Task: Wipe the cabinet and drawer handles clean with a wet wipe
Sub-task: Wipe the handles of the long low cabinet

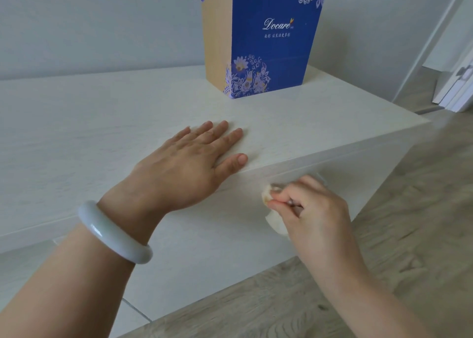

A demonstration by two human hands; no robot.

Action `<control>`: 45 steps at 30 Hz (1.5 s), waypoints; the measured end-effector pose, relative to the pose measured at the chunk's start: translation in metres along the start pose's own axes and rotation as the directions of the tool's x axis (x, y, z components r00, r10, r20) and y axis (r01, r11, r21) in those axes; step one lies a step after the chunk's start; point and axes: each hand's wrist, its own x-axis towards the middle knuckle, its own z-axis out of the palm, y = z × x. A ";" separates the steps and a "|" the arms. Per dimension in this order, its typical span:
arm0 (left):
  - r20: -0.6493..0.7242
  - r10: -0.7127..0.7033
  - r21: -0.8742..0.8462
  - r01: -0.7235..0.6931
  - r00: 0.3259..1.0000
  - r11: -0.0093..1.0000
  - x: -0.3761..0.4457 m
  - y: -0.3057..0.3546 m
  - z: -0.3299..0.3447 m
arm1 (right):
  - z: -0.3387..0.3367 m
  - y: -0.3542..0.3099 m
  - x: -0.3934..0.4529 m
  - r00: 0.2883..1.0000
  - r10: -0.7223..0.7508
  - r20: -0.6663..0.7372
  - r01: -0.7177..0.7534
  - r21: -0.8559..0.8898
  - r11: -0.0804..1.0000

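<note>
My left hand [192, 163] lies flat, fingers straight, on the top of the white cabinet [76, 133] near its front edge. A pale bangle sits on that wrist. Below the edge, my right hand [312, 209] pinches a crumpled white wet wipe [267, 195] against the drawer front [204, 248]. A bit of the drawer handle [321, 177] shows just past my right fingers; most of it is hidden by the hand and the wipe.
A tall blue and tan box [268, 38] with flower print stands at the back of the cabinet top. Wood-look floor [409, 209] lies to the right and below. White boards lean by a doorway [455, 86] at far right.
</note>
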 end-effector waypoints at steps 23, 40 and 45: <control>0.025 0.078 0.143 -0.081 0.997 0.986 -0.003 -0.004 0.003 | -0.003 0.008 -0.004 0.996 -0.087 -0.031 0.087 -0.004 0.996; 0.024 0.087 0.104 -0.089 0.996 0.991 -0.002 -0.003 0.000 | 0.000 0.002 -0.005 1.000 -0.014 -0.007 0.014 -0.053 0.999; 0.021 0.088 0.095 -0.090 0.996 0.991 -0.002 -0.003 0.000 | -0.013 0.024 -0.003 1.000 0.022 0.018 -0.023 0.025 0.999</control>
